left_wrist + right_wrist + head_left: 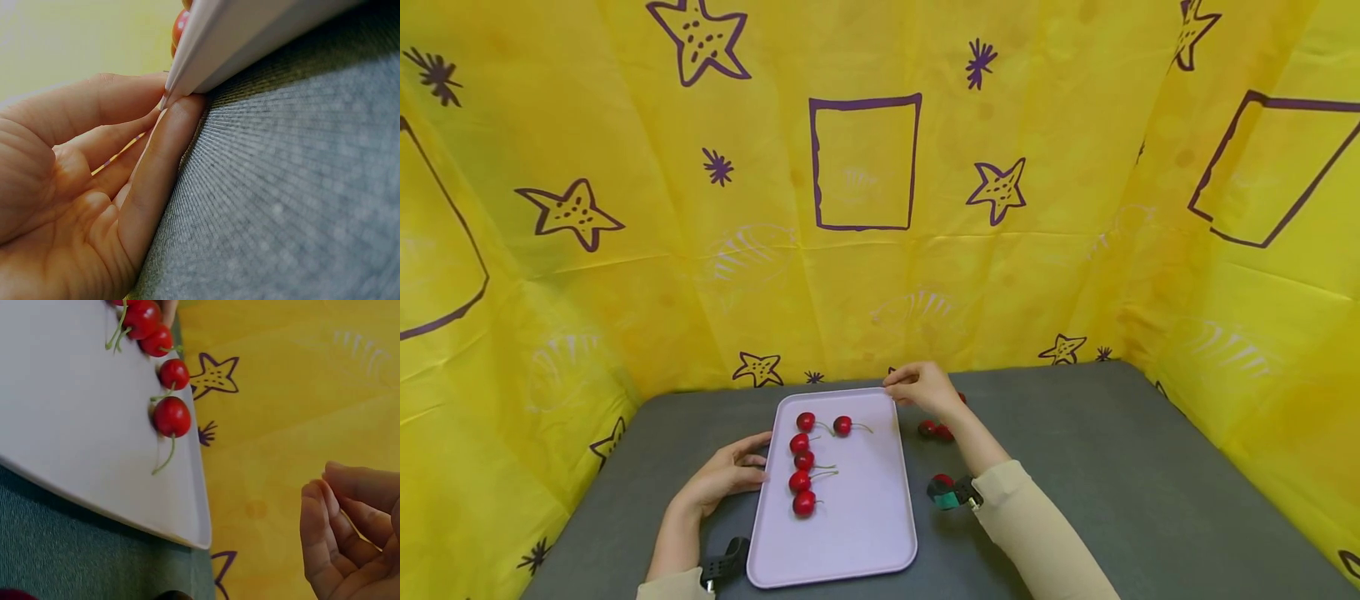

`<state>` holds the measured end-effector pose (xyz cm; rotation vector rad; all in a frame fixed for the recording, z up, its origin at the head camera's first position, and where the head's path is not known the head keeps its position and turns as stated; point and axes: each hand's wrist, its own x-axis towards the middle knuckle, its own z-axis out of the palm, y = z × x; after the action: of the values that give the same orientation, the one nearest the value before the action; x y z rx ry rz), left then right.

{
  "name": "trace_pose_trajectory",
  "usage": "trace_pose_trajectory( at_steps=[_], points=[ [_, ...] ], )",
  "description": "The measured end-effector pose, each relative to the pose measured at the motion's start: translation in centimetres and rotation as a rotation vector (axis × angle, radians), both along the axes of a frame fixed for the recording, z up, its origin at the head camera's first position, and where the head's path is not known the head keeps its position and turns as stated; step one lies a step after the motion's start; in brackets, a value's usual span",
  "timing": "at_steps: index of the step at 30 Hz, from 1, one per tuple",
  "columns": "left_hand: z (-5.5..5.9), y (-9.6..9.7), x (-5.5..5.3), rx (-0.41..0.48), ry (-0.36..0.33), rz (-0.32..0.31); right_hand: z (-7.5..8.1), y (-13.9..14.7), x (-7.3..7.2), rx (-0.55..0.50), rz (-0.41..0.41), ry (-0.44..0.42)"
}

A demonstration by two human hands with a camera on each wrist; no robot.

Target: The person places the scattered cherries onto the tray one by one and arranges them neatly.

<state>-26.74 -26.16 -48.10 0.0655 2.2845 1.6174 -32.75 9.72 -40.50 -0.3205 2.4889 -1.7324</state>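
A pale lilac tray (865,508) lies on the dark table, with several red cherries on it. Most, such as the one at the near end (803,503), form a column along its left side. Another cherry (842,426) sits just right of the column's far end, its stem pointing right. My left hand (727,475) pinches the tray's left rim between its digits; the left wrist view shows them around the edge. Over the far right corner is my right hand (927,388). Its fingertips (315,490) are drawn close to the thumb, and no item shows between them.
More cherries (927,428) lie on the grey table (1075,467) right of the tray, partly hidden by my right forearm. A yellow patterned cloth (865,275) hangs behind the table and at both sides.
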Motion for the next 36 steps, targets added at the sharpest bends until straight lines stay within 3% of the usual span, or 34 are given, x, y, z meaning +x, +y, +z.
trace_pose_trajectory(
  at_steps=[8,14,25,30,36],
  points=[
    [0.1,0.2,-0.2,-0.001,0.001,0.007,0.9,2.6,1.2,0.009,-0.006,0.010],
    [0.0,0.3,-0.2,-0.002,-0.004,0.010,0.7,5.0,1.7,0.028,0.004,0.007],
    [-0.1,0.2,-0.1,0.000,-0.007,0.008,-2.2,8.7,2.2,0.041,-0.003,-0.026],
    [-0.1,0.0,-0.1,0.007,-0.003,0.006,-3.2,9.3,2.9,0.040,0.029,-0.041],
    [0.0,-0.1,0.0,0.009,0.002,0.003,-3.9,10.3,3.6,0.067,0.121,-0.091]
  ],
)
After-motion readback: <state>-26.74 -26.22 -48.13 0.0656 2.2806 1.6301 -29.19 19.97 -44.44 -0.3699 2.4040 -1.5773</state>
